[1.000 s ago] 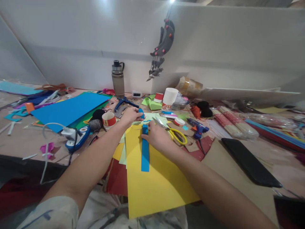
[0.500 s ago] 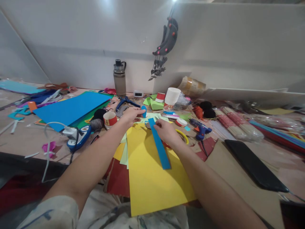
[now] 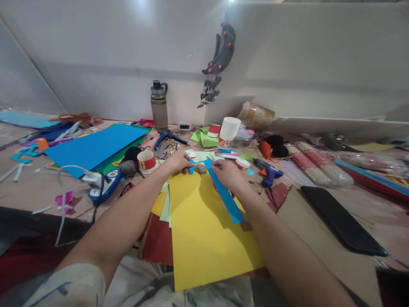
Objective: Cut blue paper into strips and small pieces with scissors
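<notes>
The left hand (image 3: 179, 162) has a narrow grip on a small blue piece (image 3: 191, 169). The right hand (image 3: 228, 173) pinches a blue strip (image 3: 228, 198) slanting over a yellow sheet (image 3: 204, 238)

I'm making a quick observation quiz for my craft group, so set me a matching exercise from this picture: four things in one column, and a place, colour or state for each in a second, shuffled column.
Things:
1. left hand
2. bottle
3. right hand
4. glue gun

Descriptions:
A. holding one end of a long blue strip
B. mostly blue with some orange, lying on the table
C. pinching a small blue piece
D. upright in front of the white panel

Right pairs: 1-C, 2-D, 3-A, 4-B
</notes>
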Demonstrator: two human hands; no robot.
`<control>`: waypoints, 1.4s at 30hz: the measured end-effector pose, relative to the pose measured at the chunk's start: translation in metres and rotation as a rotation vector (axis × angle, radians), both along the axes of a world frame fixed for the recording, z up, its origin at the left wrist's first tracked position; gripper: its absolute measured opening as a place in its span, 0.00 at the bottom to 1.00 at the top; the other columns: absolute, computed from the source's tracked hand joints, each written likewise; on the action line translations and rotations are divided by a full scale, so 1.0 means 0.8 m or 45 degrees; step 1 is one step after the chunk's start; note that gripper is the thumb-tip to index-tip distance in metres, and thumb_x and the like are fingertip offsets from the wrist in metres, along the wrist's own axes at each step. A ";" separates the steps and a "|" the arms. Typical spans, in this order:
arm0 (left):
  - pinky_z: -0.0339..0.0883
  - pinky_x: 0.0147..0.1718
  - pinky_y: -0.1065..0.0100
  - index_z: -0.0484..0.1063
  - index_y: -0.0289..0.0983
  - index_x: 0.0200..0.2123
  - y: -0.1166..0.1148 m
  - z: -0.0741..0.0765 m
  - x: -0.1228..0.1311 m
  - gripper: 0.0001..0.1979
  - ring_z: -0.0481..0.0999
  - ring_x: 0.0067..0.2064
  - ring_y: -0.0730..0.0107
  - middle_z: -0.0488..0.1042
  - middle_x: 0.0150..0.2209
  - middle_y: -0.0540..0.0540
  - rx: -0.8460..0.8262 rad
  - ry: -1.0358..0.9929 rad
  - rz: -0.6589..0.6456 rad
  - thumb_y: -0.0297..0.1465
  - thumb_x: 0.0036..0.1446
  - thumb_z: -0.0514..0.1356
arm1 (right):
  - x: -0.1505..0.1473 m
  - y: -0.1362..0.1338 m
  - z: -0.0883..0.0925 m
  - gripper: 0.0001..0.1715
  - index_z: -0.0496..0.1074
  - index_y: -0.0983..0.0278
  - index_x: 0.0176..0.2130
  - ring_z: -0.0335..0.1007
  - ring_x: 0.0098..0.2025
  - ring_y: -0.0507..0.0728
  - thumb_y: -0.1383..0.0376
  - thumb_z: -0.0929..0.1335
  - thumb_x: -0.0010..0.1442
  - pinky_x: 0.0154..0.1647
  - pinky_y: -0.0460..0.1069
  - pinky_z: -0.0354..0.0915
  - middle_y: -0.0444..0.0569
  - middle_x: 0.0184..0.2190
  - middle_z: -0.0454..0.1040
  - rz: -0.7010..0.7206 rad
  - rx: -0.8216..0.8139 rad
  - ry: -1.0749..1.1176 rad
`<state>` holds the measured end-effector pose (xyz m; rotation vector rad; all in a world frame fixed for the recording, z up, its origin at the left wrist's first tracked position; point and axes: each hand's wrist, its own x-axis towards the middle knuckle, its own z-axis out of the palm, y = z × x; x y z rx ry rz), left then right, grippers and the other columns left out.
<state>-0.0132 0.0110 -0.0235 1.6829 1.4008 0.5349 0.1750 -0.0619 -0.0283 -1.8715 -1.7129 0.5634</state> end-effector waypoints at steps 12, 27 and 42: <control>0.63 0.28 0.71 0.76 0.33 0.31 -0.015 0.010 0.023 0.18 0.73 0.30 0.71 0.76 0.29 0.44 0.119 -0.467 -0.181 0.44 0.52 0.60 | -0.016 -0.001 -0.002 0.08 0.65 0.61 0.32 0.58 0.18 0.50 0.59 0.65 0.56 0.20 0.45 0.56 0.38 0.18 0.64 0.064 0.087 0.756; 0.63 0.22 0.75 0.69 0.35 0.31 -0.004 0.028 0.008 0.08 0.74 0.25 0.73 0.76 0.25 0.46 -0.099 -0.980 0.136 0.33 0.51 0.63 | 0.025 -0.028 0.027 0.22 0.70 0.69 0.47 0.71 0.45 0.67 0.57 0.67 0.58 0.37 0.52 0.61 0.66 0.45 0.73 0.165 -0.288 -0.750; 0.62 0.22 0.75 0.68 0.36 0.32 -0.008 0.025 0.012 0.08 0.71 0.23 0.77 0.77 0.28 0.46 -0.080 -1.138 0.045 0.32 0.52 0.63 | 0.017 -0.035 0.027 0.30 0.66 0.64 0.55 0.65 0.29 0.55 0.61 0.65 0.53 0.29 0.48 0.62 0.46 0.29 0.69 -0.068 0.288 0.228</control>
